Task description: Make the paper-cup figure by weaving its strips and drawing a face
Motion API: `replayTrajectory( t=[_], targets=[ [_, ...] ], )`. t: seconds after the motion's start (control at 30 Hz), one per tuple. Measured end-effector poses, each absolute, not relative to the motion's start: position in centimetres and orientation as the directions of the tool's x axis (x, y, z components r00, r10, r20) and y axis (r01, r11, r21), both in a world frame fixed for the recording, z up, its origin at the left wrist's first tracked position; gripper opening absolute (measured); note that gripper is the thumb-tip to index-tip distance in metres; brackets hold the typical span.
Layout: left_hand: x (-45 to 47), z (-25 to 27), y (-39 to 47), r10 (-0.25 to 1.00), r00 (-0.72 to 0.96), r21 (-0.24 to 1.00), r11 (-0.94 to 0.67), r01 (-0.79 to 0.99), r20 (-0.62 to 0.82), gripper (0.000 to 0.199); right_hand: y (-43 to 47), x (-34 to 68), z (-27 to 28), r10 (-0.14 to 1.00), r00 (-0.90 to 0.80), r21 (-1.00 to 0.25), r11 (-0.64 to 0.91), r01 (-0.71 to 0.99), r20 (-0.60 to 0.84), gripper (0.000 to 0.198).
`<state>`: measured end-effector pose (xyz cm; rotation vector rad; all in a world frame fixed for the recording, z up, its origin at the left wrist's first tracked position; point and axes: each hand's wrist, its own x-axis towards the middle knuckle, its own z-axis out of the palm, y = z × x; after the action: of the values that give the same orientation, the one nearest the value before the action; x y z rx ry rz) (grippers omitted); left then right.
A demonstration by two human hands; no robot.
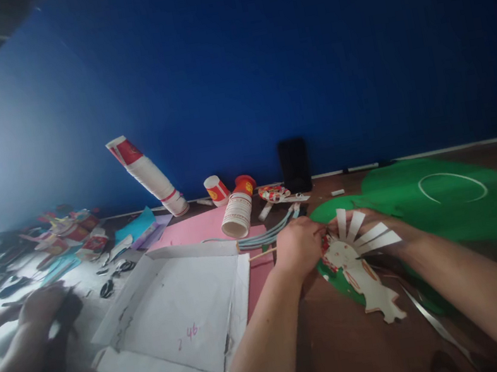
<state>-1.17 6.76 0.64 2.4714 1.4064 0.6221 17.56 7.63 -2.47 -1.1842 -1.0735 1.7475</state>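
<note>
Cutout in off-white card (pixel 363 278), with a fan of white paper strips (pixel 382 241) at the top, a rounded part edged in red, and brown-rimmed ovals lower down. Was gripped at the red edge by the left hand (pixel 298 248), fingers curled tight, probably to stop so light a piece from turning. Was approached from the other side by the right hand (pixel 379 218), partly screened by the strips; could not tell a pinch there from mere backing. Was placed in front of the body, presumably for easy access by both hands, lower end over the dark brown tabletop (pixel 335 350), contact uncertain.

Saw a blurred bright green sheet (pixel 466 218) beyond the right forearm, and a narrow silvery strip (pixel 433 320) beside that arm, perhaps laid within reach. Found a shallow white cardboard box (pixel 179 313) to the left, marked with pink digits, perhaps put there to leave elbow room, with a pink paper sheet (pixel 184 230) behind. Noted a tall stack of red-and-white paper cups (pixel 151 177), probably nested to save space, and a flat black rectangular object (pixel 295 165) upright against the deep blue wall (pixel 303 61), likely leaning for support. Glimpsed a co-worker's hand (pixel 43 305) at far left.
</note>
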Motion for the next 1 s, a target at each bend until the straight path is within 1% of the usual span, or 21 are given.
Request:
replayTrajectory(
  t=[0.07,0.2,0.37,0.47,0.7,1.0],
  targets=[
    [-1.1,0.6,6.7,0.857,0.453,0.386,-0.516,0.765,0.247,0.027,7.6,17.4,-2.4,0.904,-0.281,-0.919,-0.370,-0.138,-0.322,0.022],
    [-1.1,0.4,6.8,0.842,0.465,0.378,-0.539,0.752,0.275,0.026,7.3,17.2,-1.8,0.906,-0.270,-0.909,-0.378,-0.172,-0.326,0.017],
    [-1.1,0.3,7.0,0.837,0.436,0.421,-0.544,0.726,0.330,0.025,7.1,17.0,-1.1,0.901,-0.285,-0.899,-0.391,-0.200,-0.329,0.016],
    [-1.1,0.2,7.0,0.833,0.436,0.433,-0.550,0.714,0.339,0.025,7.2,16.9,-1.0,0.908,-0.267,-0.903,-0.379,-0.203,-0.322,0.016],
    [-1.1,0.4,6.9,0.836,0.469,0.428,-0.549,0.718,0.286,0.025,7.0,17.0,-1.1,0.916,-0.232,-0.912,-0.371,-0.175,-0.328,0.020],
    [-1.1,0.6,7.0,0.859,0.473,0.327,-0.512,0.794,0.195,0.028,7.6,17.2,-1.8,0.890,-0.263,-0.895,-0.419,-0.152,-0.372,0.021]
  ],
)
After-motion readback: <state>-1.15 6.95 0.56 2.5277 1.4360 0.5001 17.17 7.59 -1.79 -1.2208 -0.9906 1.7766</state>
